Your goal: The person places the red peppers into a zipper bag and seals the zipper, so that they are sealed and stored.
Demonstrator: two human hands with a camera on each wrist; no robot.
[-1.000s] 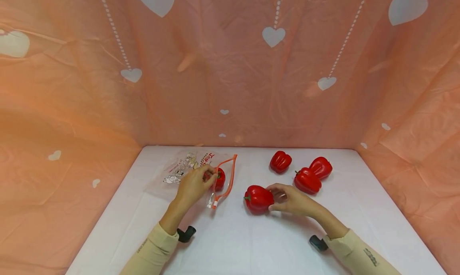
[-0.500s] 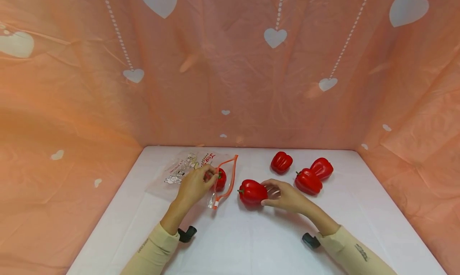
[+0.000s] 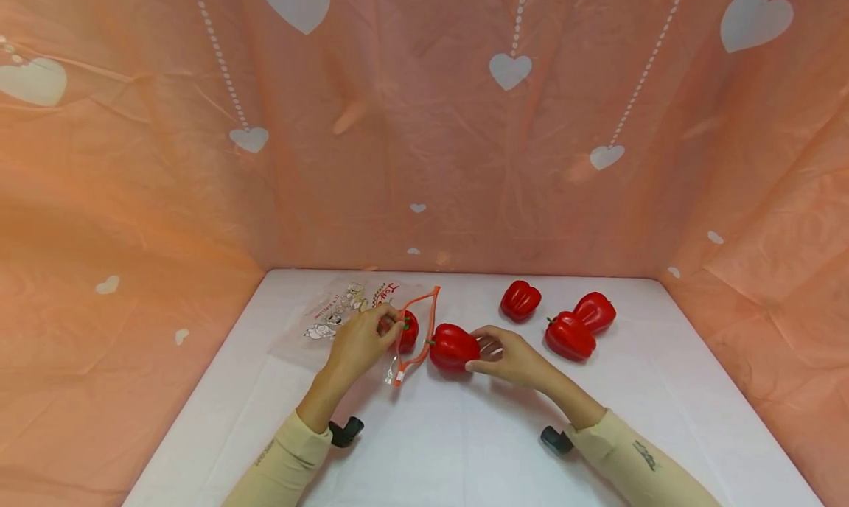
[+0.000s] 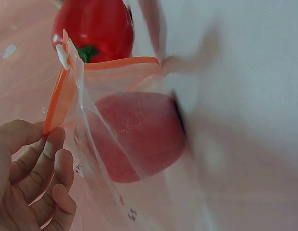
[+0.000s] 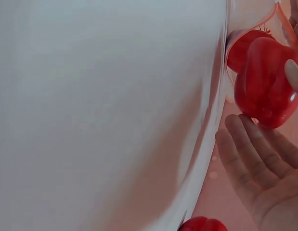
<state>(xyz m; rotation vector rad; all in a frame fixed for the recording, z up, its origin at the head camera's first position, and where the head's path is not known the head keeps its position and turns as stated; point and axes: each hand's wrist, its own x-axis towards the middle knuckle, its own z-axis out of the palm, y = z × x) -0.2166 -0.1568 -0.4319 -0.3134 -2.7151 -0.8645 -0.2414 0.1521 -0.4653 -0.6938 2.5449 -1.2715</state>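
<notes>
A clear zip bag [image 3: 310,323] with printed figures and an orange rim lies on the table, one red pepper [image 4: 139,137] inside it. My left hand [image 3: 359,343] pinches the orange rim between thumb and fingers, lifting that side of the mouth. Another red pepper [image 3: 454,348] is at the bag's mouth, its green stem toward the opening. Behind it, my right hand [image 3: 514,357] holds this pepper's blunt end between thumb and fingertips; the right wrist view shows the thumb on the pepper [image 5: 266,84] and the fingers at its lower end.
To the right on the white table [image 3: 424,448] lie three more red peppers: one alone [image 3: 520,301] and two touching, the nearer [image 3: 570,336] in front of the farther [image 3: 595,312]. An orange cloth [image 3: 451,161] with white hearts stands around the table.
My right hand has moved left with its pepper, from right of the bag up to the bag's mouth. The left hand keeps its pinch on the rim, and the bag looks nearly unchanged.
</notes>
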